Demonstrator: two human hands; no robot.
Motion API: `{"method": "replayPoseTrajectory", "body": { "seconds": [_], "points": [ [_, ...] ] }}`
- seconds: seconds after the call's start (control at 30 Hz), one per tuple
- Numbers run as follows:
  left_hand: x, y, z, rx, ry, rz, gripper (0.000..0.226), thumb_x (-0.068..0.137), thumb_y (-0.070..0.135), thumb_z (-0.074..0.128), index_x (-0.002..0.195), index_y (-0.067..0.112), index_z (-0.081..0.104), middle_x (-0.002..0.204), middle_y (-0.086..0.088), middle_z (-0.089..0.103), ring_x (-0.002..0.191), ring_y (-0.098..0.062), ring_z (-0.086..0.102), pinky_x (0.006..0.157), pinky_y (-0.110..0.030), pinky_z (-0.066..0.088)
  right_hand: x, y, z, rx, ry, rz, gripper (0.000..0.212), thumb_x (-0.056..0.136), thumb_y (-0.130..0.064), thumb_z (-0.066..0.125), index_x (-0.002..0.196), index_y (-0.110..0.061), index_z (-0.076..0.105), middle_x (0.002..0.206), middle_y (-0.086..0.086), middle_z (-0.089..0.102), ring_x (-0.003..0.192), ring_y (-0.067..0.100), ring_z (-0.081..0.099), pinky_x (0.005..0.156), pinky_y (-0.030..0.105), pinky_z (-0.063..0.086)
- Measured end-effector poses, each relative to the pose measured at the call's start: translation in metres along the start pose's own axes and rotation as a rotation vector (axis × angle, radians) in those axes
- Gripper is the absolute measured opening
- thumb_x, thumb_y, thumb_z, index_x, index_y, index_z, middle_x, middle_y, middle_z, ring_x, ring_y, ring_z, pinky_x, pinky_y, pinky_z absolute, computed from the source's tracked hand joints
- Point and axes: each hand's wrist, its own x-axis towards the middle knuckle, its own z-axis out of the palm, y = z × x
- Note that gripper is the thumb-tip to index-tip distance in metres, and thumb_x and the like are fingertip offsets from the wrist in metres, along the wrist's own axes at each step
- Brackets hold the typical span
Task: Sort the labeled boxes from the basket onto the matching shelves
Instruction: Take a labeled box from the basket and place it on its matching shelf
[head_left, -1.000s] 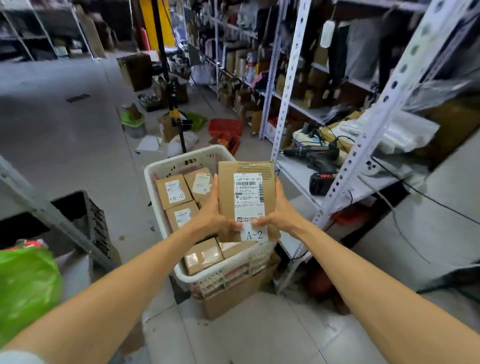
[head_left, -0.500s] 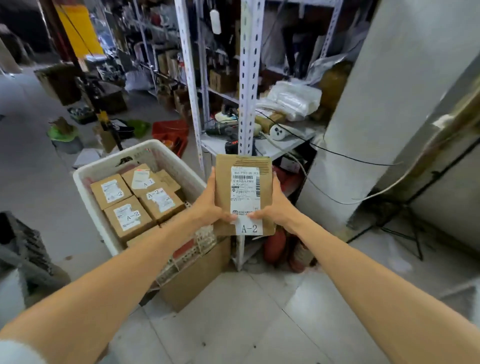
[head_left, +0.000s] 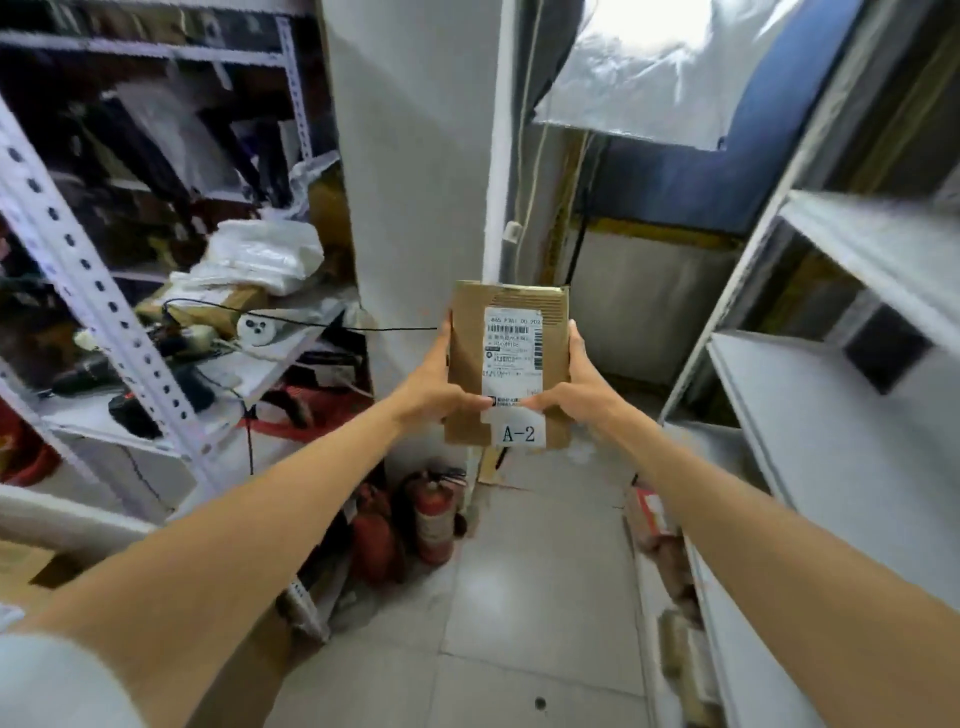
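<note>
A flat brown cardboard box with a white shipping label and an "A-2" tag is held upright in front of me at chest height. My left hand grips its left edge, thumb pressed on the front near the label. My right hand grips the right edge the same way. A white metal shelf unit stands at the right, its boards mostly bare. The basket is out of view.
A white pillar rises straight ahead behind the box. A cluttered rack with bags, cables and tools fills the left. Two red fire extinguishers stand on the tiled floor by the pillar. Small packages lie along the right shelf's base.
My view has swung right, away from the white basket of boxes, toward the pillar and the right shelf. Both hands keep the same hold on the A-2 box.
</note>
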Motion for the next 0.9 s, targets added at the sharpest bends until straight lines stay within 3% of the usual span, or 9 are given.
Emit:
{"method": "replayPoseTrajectory", "body": {
  "seconds": [0.13, 0.27, 0.4, 0.47, 0.6, 0.73, 0.8, 0.9],
  "points": [
    [0.051, 0.028, 0.038, -0.004, -0.236, 0.084, 0.128, 0.066, 0.009, 0.082, 0.149, 0.042, -0.009, 0.154, -0.009, 0.023, 0.139, -0.027, 0.031, 0.111, -0.053, 0.032, -0.019, 0.007, -0.054, 0.041, 0.184, 0.021, 0.125, 0.074, 0.004, 0.074, 0.150, -0.030, -0.019, 0.149, 0.005, 0.036, 0.130, 0.023, 0.043, 0.106, 0.041, 0.041],
    [0.085, 0.053, 0.079, 0.002, -0.408, 0.140, 0.129, 0.069, 0.002, 0.080, 0.148, 0.044, -0.013, 0.152, -0.010, 0.029, 0.135, -0.028, 0.039, 0.106, -0.054, 0.040, -0.052, 0.006, -0.088, 0.056, 0.374, 0.035, 0.116, 0.073, -0.003, 0.074, 0.152, -0.032, -0.007, 0.145, 0.005, 0.042, 0.126, 0.025, 0.049, 0.100, 0.049, 0.048],
    [0.103, 0.075, 0.118, -0.035, -0.584, 0.209, 0.127, 0.071, -0.006, 0.076, 0.148, 0.043, -0.013, 0.146, -0.009, 0.038, 0.128, -0.027, 0.047, 0.097, -0.052, 0.049, -0.086, 0.002, -0.108, 0.058, 0.566, 0.040, 0.110, 0.067, -0.008, 0.070, 0.150, -0.032, 0.002, 0.135, 0.005, 0.051, 0.118, 0.023, 0.056, 0.088, 0.038, 0.055],
    [0.106, 0.086, 0.136, -0.055, -0.683, 0.241, 0.128, 0.070, -0.007, 0.076, 0.148, 0.043, -0.012, 0.144, -0.009, 0.041, 0.127, -0.027, 0.049, 0.094, -0.050, 0.051, -0.106, 0.001, -0.113, 0.073, 0.663, 0.062, 0.110, 0.065, -0.007, 0.066, 0.151, -0.032, 0.002, 0.130, 0.006, 0.055, 0.113, 0.022, 0.058, 0.085, 0.040, 0.056],
    [0.096, 0.104, 0.172, -0.067, -0.869, 0.304, 0.134, 0.057, 0.001, 0.079, 0.148, 0.047, -0.009, 0.146, -0.011, 0.041, 0.130, -0.031, 0.045, 0.097, -0.057, 0.047, -0.150, 0.006, -0.114, 0.063, 0.871, 0.131, 0.109, 0.071, 0.002, 0.069, 0.152, -0.029, 0.003, 0.128, 0.002, 0.057, 0.113, 0.019, 0.058, 0.095, 0.048, 0.051],
    [0.071, 0.109, 0.206, -0.033, -0.983, 0.352, 0.128, 0.068, -0.010, 0.075, 0.148, 0.048, -0.007, 0.139, -0.013, 0.045, 0.125, -0.035, 0.049, 0.094, -0.058, 0.048, -0.199, 0.013, -0.103, 0.066, 1.040, 0.225, 0.109, 0.074, 0.005, 0.073, 0.152, -0.030, 0.004, 0.130, 0.002, 0.056, 0.117, 0.022, 0.055, 0.101, 0.047, 0.046],
    [0.055, 0.108, 0.220, -0.028, -1.044, 0.366, 0.126, 0.069, -0.009, 0.075, 0.148, 0.048, -0.006, 0.136, -0.011, 0.047, 0.122, -0.033, 0.052, 0.087, -0.053, 0.053, -0.222, 0.016, -0.093, 0.075, 1.106, 0.264, 0.110, 0.074, 0.006, 0.072, 0.152, -0.031, 0.004, 0.131, 0.002, 0.056, 0.118, 0.021, 0.053, 0.100, 0.044, 0.046],
    [0.029, 0.102, 0.236, -0.047, -1.128, 0.363, 0.122, 0.074, -0.012, 0.071, 0.149, 0.045, -0.007, 0.131, -0.008, 0.049, 0.116, -0.028, 0.055, 0.067, -0.034, 0.058, -0.252, 0.019, -0.077, 0.084, 1.188, 0.309, 0.109, 0.074, 0.008, 0.071, 0.152, -0.031, 0.005, 0.133, 0.002, 0.054, 0.119, 0.021, 0.052, 0.094, 0.038, 0.047]
  ]
}}
